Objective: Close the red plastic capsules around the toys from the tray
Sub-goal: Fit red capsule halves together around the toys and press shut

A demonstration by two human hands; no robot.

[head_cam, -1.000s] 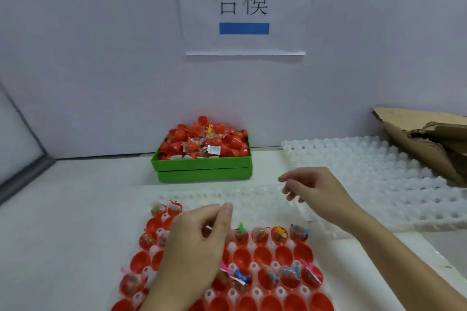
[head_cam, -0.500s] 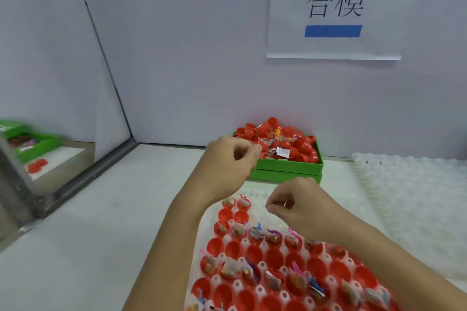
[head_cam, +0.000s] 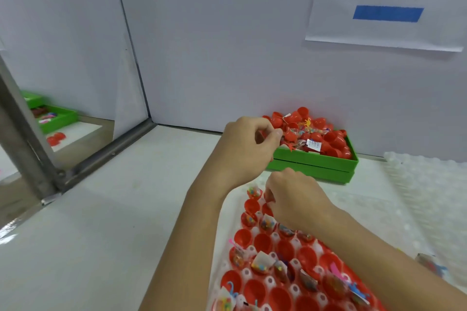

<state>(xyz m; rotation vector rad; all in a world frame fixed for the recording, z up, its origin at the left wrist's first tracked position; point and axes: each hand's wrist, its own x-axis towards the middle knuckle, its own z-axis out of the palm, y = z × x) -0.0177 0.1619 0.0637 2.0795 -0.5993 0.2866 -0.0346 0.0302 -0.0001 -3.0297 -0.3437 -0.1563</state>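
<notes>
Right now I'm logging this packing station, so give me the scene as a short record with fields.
Left hand: raised at the near left corner of the green box, fingers curled; what it holds cannot be told
Right hand: fingers down at the far end of the white tray
Green box: heaped with red capsules and bagged toys
White tray: red capsule halves, some with bagged toys, some empty
Wall: paper sign

Left hand: I see my left hand [head_cam: 246, 145] raised at the near left corner of the green box [head_cam: 313, 161], fingers curled; what they pinch I cannot tell.
Right hand: my right hand [head_cam: 290, 198] curls over the far end of the white tray [head_cam: 225, 255].
Tray: red capsule halves [head_cam: 262, 242], some with bagged toys [head_cam: 264, 261].
Box: heaped with red capsules [head_cam: 331, 137].
Wall: paper sign [head_cam: 389, 0].
</notes>
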